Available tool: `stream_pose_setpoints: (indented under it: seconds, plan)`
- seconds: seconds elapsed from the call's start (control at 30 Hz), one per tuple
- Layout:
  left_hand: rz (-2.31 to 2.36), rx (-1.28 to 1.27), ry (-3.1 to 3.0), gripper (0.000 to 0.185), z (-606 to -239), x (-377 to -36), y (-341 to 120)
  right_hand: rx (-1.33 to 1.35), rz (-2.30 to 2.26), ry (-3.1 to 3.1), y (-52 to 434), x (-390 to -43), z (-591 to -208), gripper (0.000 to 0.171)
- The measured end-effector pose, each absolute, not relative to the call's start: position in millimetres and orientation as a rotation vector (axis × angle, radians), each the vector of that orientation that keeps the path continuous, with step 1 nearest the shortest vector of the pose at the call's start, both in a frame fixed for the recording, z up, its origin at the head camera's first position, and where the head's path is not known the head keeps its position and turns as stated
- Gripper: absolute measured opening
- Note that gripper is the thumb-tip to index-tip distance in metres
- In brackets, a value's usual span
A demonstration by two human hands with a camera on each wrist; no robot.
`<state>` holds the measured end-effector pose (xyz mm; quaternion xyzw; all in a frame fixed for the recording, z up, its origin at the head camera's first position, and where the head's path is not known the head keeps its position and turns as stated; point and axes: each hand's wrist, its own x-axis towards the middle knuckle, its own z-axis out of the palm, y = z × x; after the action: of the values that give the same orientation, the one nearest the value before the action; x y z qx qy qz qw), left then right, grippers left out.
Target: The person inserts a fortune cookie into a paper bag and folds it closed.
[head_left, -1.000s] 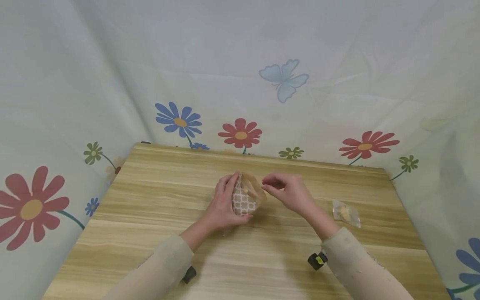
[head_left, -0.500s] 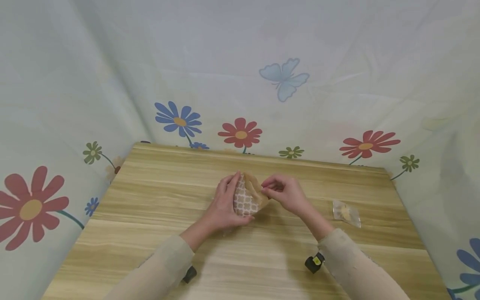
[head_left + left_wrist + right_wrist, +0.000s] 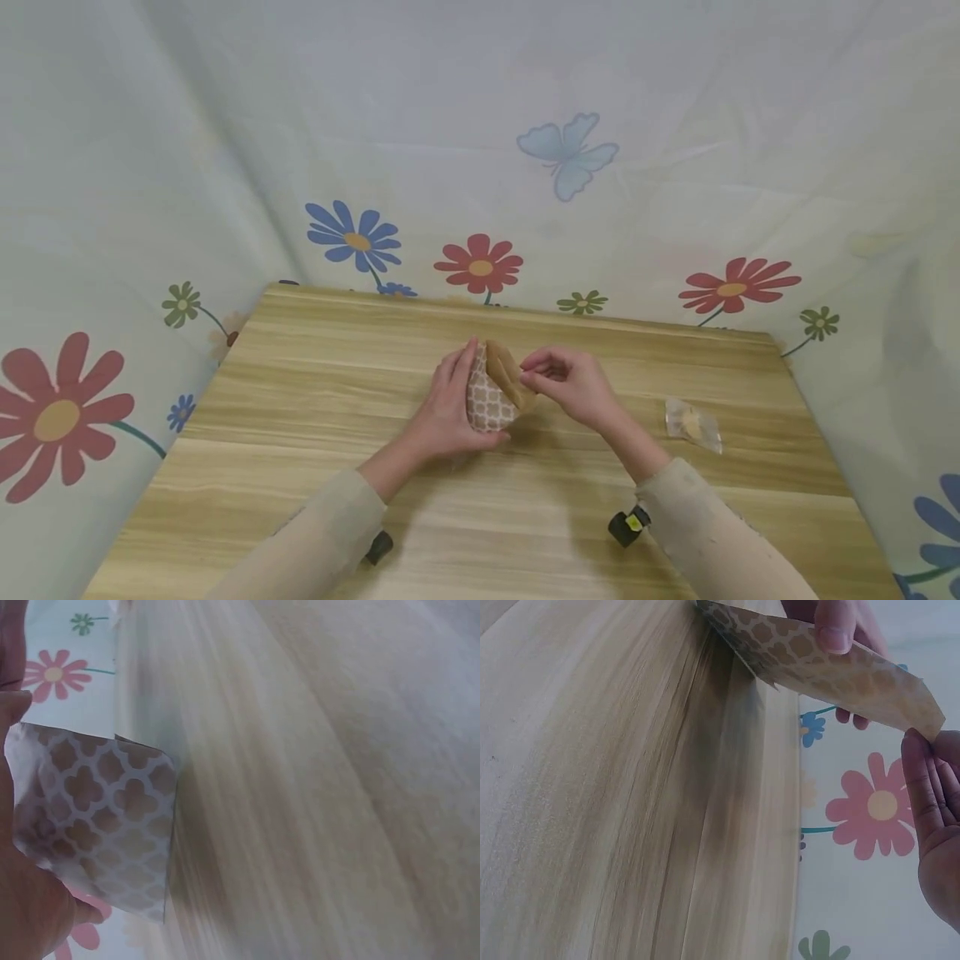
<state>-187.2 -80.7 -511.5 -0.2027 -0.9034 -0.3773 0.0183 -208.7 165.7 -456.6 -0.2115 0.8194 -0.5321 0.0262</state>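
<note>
Head view: a small patterned paper bag point(image 3: 489, 398) stands near the middle of the wooden worktop point(image 3: 300, 392), held between both hands.
Left hand: the left hand point(image 3: 448, 408) wraps its fingers round the bag's left side and back, thumb under the lower corner; in the left wrist view the bag point(image 3: 97, 825) sits against the palm.
Right hand: the right hand point(image 3: 572, 385) pinches the brown open rim of the bag with curled fingertips; the right wrist view shows its fingertips point(image 3: 922, 776) at the bag's far corner point(image 3: 919, 712).
Handling: the bag looks light, thin and easily creased; it would likely crumple under a hard squeeze and slide on the smooth wood.
Where to hold: judging by the folds, the flat sides and the rim edge give the safest purchase.
Nearby: a clear packet point(image 3: 692, 423) lies apart to the right.
</note>
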Motion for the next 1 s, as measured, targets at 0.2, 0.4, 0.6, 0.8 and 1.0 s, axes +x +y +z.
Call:
stream_pose_setpoints:
  seconds: [0.2, 0.4, 0.6, 0.8, 1.0]
  plan:
    - [-1.208, -0.628, -2.786, 0.148, -511.5, -187.3, -80.5, -0.663, -1.627, 2.555, 167.0, -208.3, -455.7, 0.012]
    - [-1.222, -0.628, -2.778, 0.145, -514.3, -188.8, -80.0, -0.633, -1.622, 2.517, 176.7, -208.5, -456.0, 0.019]
    - [-1.231, -0.664, -2.770, 0.139, -516.4, -190.0, -79.3, -0.518, -1.595, 2.493, 210.1, -208.9, -458.0, 0.032]
    - [-1.218, -0.703, -2.790, 0.136, -515.7, -188.9, -79.6, -0.499, -1.534, 2.517, 259.9, -209.6, -459.5, 0.034]
    - [-1.223, -0.710, -2.796, 0.136, -514.6, -188.2, -79.9, -0.477, -1.435, 2.565, 313.2, -205.6, -453.3, 0.040]
